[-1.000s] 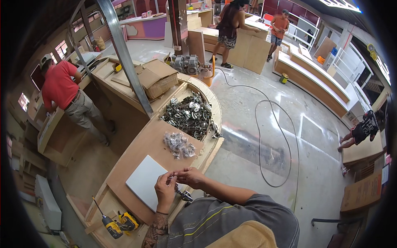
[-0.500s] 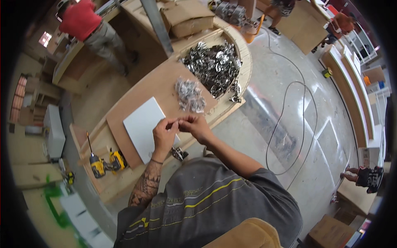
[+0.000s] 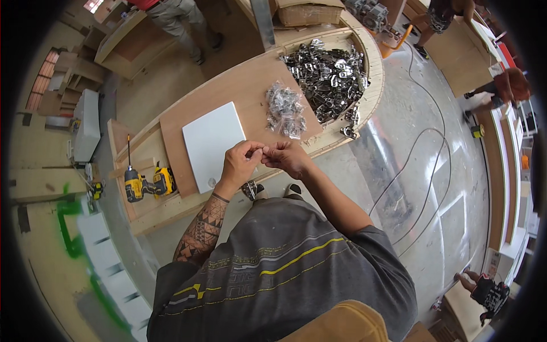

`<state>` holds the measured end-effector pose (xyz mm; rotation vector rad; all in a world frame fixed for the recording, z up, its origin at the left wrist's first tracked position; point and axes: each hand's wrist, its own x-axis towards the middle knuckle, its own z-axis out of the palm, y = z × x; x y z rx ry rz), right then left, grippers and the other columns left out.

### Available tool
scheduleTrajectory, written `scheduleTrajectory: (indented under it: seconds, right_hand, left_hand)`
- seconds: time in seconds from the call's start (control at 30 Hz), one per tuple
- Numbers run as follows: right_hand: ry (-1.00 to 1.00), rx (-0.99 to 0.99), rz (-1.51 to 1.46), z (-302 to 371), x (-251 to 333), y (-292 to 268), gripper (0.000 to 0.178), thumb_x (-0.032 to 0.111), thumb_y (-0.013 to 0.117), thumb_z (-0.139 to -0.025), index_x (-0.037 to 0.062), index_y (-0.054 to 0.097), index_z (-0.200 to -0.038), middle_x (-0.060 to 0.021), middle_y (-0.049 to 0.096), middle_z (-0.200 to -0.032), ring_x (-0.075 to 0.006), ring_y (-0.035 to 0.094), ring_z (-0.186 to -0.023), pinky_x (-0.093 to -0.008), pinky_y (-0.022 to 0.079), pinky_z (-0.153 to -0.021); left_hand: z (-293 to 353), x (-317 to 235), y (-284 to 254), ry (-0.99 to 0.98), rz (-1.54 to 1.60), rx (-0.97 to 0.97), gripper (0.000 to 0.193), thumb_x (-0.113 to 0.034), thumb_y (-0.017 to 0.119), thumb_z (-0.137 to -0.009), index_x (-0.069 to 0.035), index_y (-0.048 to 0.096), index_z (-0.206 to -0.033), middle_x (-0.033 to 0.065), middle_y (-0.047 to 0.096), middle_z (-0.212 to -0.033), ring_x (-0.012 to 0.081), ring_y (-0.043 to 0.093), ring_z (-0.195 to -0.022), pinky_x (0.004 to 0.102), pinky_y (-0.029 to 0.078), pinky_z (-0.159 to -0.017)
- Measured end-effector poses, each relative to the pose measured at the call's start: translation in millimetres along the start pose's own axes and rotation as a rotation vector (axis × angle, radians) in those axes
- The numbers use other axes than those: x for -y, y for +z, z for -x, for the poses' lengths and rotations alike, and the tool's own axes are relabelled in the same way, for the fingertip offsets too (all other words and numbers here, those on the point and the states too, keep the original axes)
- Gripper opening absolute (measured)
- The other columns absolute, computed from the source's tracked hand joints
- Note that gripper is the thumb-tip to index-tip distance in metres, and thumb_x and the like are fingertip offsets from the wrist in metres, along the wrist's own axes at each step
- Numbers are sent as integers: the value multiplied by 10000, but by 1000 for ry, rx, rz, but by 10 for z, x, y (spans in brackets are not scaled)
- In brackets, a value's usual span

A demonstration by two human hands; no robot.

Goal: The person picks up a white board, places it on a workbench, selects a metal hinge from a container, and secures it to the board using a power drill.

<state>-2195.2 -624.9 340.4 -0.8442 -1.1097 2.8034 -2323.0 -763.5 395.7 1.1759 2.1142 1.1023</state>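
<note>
Above white panel [image 3: 209, 143]: both hands [image 3: 268, 158] pinch tiny item (too small to identify).

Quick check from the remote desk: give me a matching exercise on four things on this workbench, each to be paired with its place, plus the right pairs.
Things:
1. white panel
2. yellow drill
3. pile of loose metal hinges
4. small clear bags of hardware

Places:
A. in the curved wooden tray at the far end of the bench
B. on the brown board, just left of the tray
C. on the bench's lower ledge, left of the white panel
D. flat on the brown board, just beyond the left hand

Pairs: 1-D, 2-C, 3-A, 4-B
</note>
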Motion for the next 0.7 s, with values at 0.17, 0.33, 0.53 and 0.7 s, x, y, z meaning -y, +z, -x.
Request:
scheduleTrajectory:
  seconds: [0.17, 0.33, 0.53, 0.7]
  right_hand:
    - [-679, -452, 578, 105, 386, -405, 336, 210, 733, -935, -19, 690, -1178, -169, 735, -1043, -252, 702, -901, -362, 540, -796]
    - [-666, -1617, 1465, 299, 809, -1438, 496, 300, 817, -832, -30, 647, -1161, -254, 685, -986, -413, 640, -969, -458, 507, -879]
    - [-514, -1201, 1111, 283, 638, -1912, 430, 299, 743, -862, -64, 657, -1076, -288, 713, -974, -441, 683, -838, -507, 526, -796]
    - [-651, -1354, 1185, 374, 574, -1939, 334, 256, 643, -930, -48, 676, -1065, -266, 714, -970, -423, 682, -872, -471, 516, -804]
  left_hand:
    - [20, 153, -66, -38, 1, -131, 154, -103, 693, -942, 11, 714, -1043, 93, 743, -905, 139, 714, -789, 292, 576, -720]
    - [-92, 386, -175, 37, -150, -105, 140, -100, 668, -927, 11, 702, -1005, 135, 726, -902, 236, 702, -784, 347, 561, -722]
    - [-486, 721, 118, 118, -277, -44, 169, -181, 659, -935, -43, 714, -1016, 153, 701, -938, 328, 676, -835, 407, 549, -778]
    - [-617, 758, -89, 51, -163, 72, 233, -239, 655, -960, -56, 729, -1083, 186, 714, -1031, 321, 696, -973, 437, 543, -871]
